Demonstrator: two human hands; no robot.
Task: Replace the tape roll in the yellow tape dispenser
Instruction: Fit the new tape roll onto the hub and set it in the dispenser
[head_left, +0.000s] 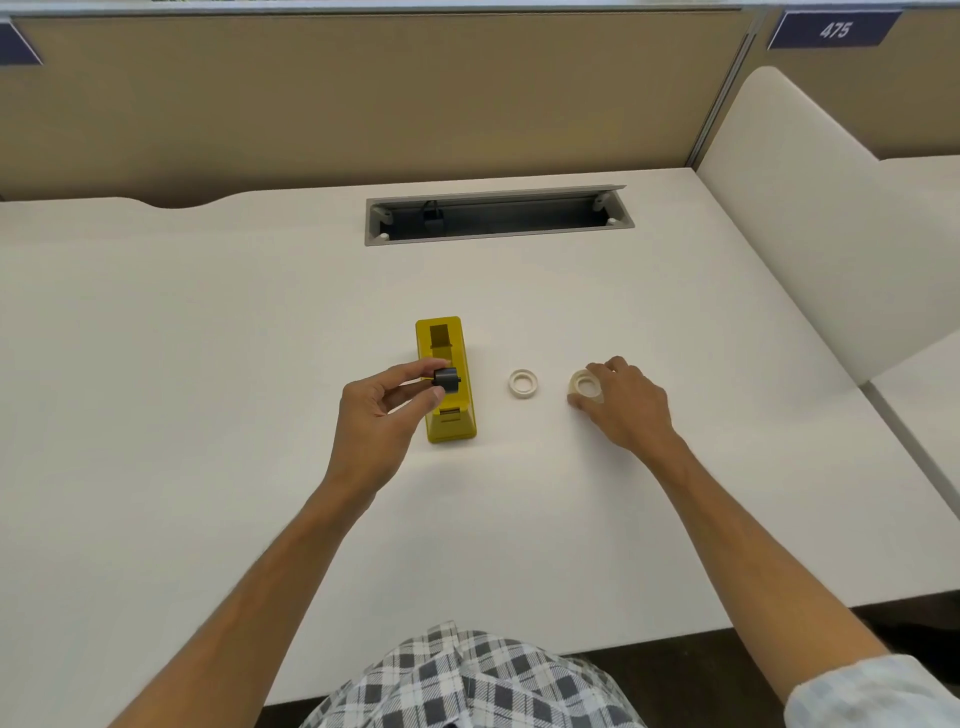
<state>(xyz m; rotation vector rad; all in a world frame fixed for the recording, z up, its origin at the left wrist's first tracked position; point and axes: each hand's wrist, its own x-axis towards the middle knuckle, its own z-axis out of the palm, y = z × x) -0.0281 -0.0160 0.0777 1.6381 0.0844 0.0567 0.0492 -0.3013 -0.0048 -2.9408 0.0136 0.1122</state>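
Observation:
The yellow tape dispenser stands on the white desk in the middle, its roll slot open at the top. My left hand holds the black spool core between thumb and fingers, just above the dispenser's near half. A whitish tape roll lies flat to the right of the dispenser. Farther right, my right hand is closed around a second pale tape roll, which rests on or just above the desk; the fingers hide part of it.
An open cable tray with a black plug sits in the desk behind the dispenser. A tan partition closes the back, and a white divider panel stands on the right. The desk's front edge is near my lap.

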